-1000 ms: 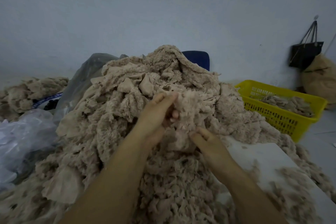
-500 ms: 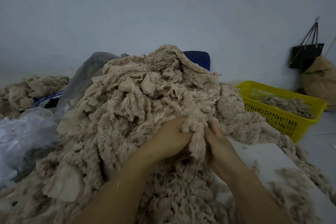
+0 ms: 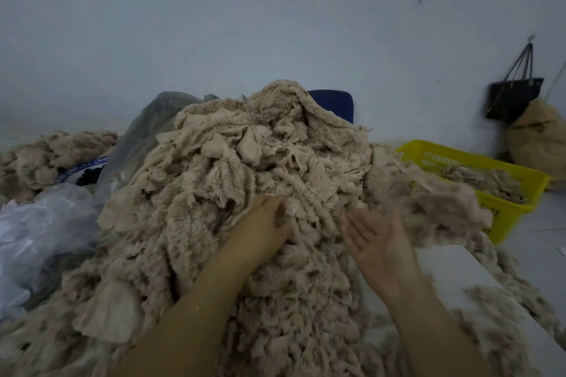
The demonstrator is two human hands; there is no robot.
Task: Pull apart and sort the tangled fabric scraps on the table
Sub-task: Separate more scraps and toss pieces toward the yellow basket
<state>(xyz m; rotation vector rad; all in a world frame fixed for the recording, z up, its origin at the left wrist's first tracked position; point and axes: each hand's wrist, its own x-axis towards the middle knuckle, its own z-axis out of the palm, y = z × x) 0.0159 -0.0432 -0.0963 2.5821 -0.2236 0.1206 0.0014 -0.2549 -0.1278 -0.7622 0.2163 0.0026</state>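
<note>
Pale wall stood behind a white table (image 3: 459, 266) bearing a heap of fabric scraps (image 3: 245, 162). Left hand (image 3: 263, 223) was sunk into the heap's front, fingers curled and gripping scraps. Right hand (image 3: 376, 239) lay palm up, fingers straight and released. 1 blurred clump (image 3: 428, 196) showed just beyond its fingertips, before the yellow basket (image 3: 477, 159); contact could not be determined.
</note>
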